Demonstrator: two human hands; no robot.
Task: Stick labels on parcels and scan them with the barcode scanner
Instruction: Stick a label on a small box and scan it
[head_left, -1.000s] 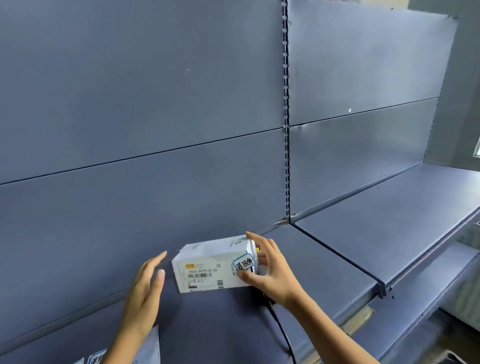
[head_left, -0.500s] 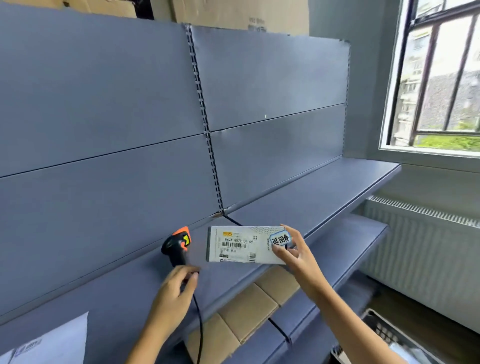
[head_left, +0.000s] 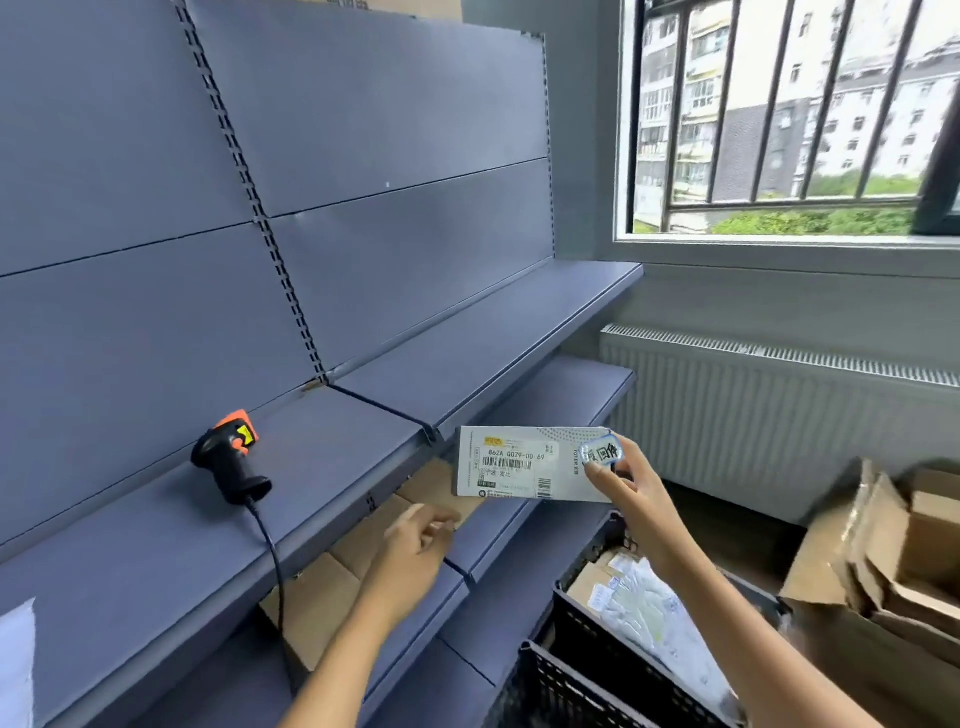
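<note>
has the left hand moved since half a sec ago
Yes. The left hand was touching the scanner before. Now it is off it, to the scanner's right, out past the front edge of the shelf, holding nothing.

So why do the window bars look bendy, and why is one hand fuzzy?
Head view: the wide-angle lens bows the window bars near the frame edge; also head view, the left hand is smeared, likely motion blur, while the parcel has sharp print.

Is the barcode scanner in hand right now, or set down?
Set down. The barcode scanner rests on the shelf, untouched; the left hand holds nothing and the right hand holds the parcel.
</note>
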